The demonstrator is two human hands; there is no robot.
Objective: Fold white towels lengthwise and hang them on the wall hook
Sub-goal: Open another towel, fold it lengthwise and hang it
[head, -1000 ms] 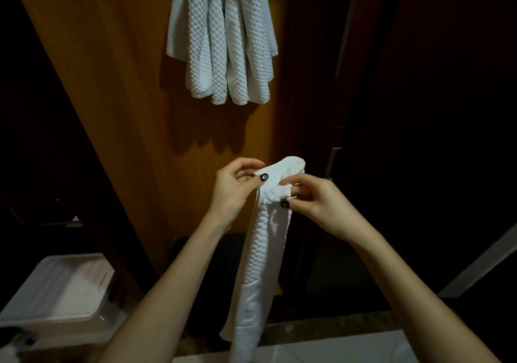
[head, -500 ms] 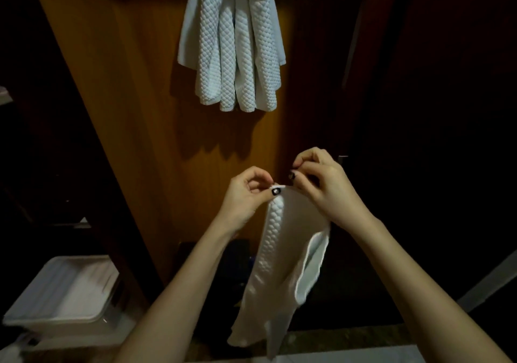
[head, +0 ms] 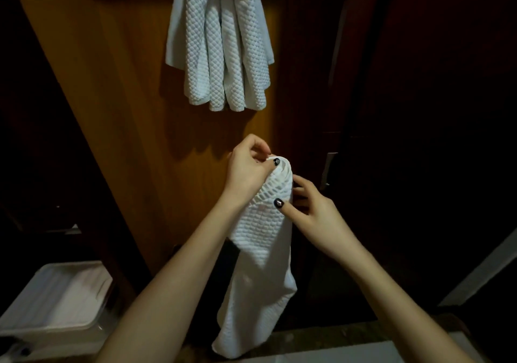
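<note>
A white waffle-textured towel [head: 260,264] hangs folded in a narrow strip in front of me. My left hand [head: 246,171] pinches its top edge between thumb and fingers. My right hand [head: 306,208] grips the towel's right side just below the top, thumb on the front. Above, several white towels [head: 221,41] hang bunched together against the orange wooden wall panel [head: 126,116]; the hook itself is hidden at the frame's top edge.
A white plastic bin [head: 56,301] sits at the lower left. A pale surface edge [head: 321,354] runs along the bottom. Dark wooden panels [head: 419,110] and a metal fitting [head: 327,169] stand to the right.
The towel's opened flap has been gathered back into a narrow strip. My right hand dropped from the top edge to the towel's side; my left hand keeps the top.
</note>
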